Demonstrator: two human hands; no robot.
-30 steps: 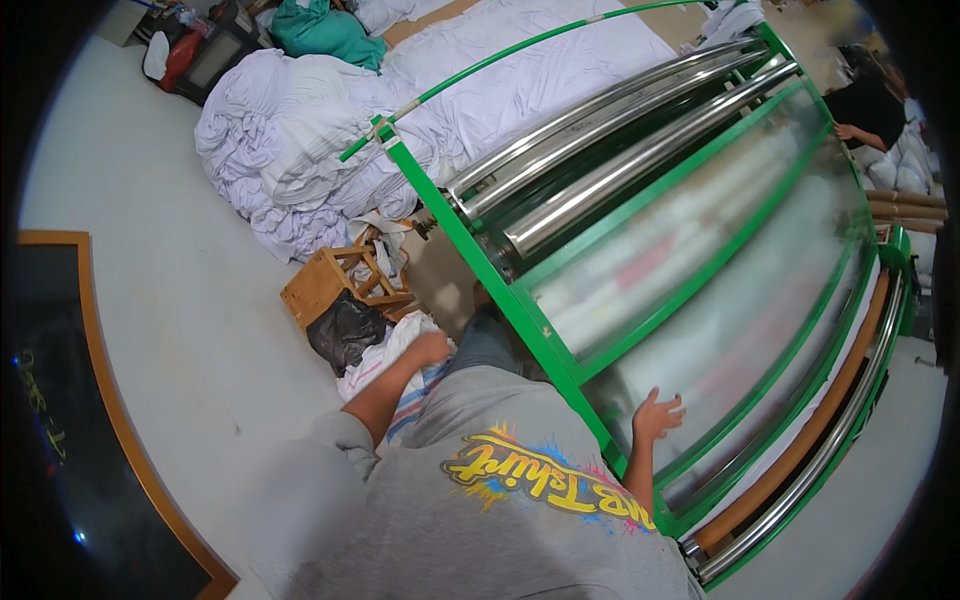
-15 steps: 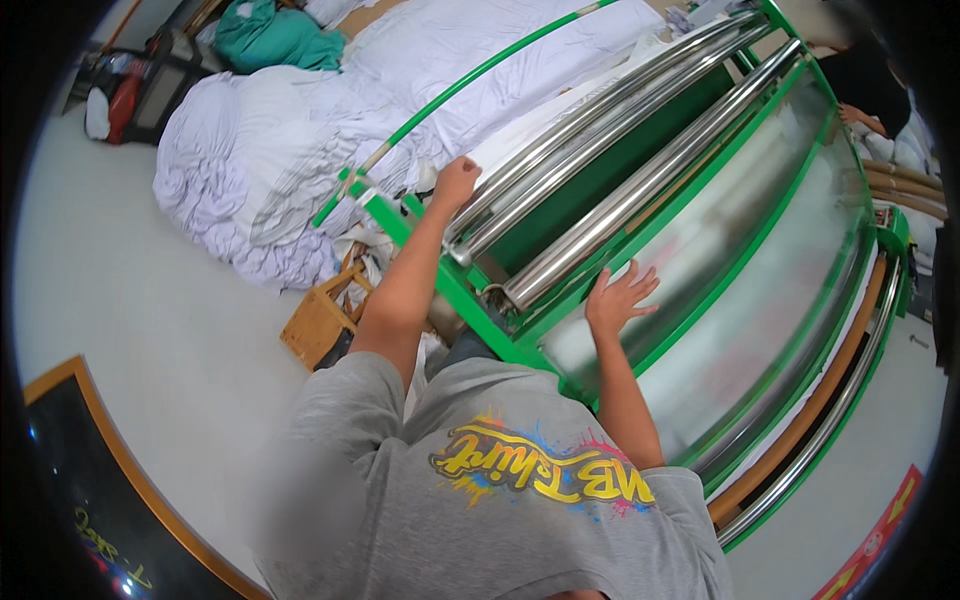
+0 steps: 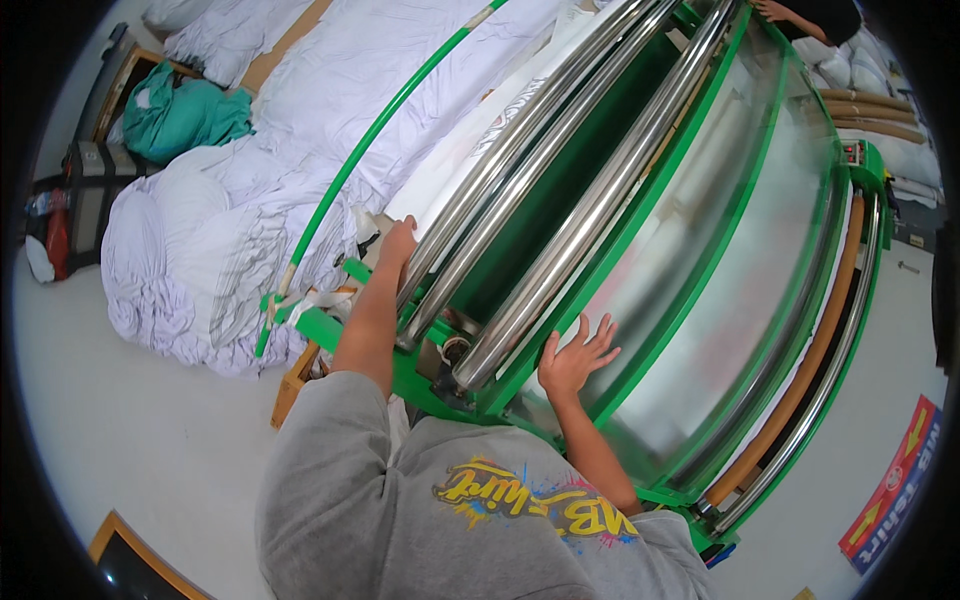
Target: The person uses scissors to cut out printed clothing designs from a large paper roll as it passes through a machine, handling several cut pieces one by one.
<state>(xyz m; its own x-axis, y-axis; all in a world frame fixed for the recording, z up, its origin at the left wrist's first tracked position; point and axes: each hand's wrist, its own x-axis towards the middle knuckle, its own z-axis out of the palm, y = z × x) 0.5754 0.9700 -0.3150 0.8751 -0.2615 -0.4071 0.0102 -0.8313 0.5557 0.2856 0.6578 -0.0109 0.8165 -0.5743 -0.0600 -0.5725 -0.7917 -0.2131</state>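
Observation:
A large green-framed machine with long shiny metal rollers (image 3: 590, 230) stretches away in front of me. My left hand (image 3: 399, 240) is beyond the near end of the outermost roller, beside the edge of a white printed sheet (image 3: 455, 165). Its fingers are curled, and what they grip, if anything, is hidden. Over the machine's hazy, shiny panel (image 3: 690, 330) lies my right hand (image 3: 577, 357), fingers spread, holding nothing. Its wrist is close to a green frame bar (image 3: 690, 295).
White fabric (image 3: 200, 250) is heaped left of the machine, with a green bundle (image 3: 185, 112) behind it. A curved green bar (image 3: 370, 140) rises at the left. Another person's hand (image 3: 778, 12) is near the far end. A brown tube (image 3: 800, 370) runs along the right side.
My view has shifted, so the machine and both hands appear lower and further left. The other person's hand now shows near the machine's far end. My right hand stays spread on the panel.

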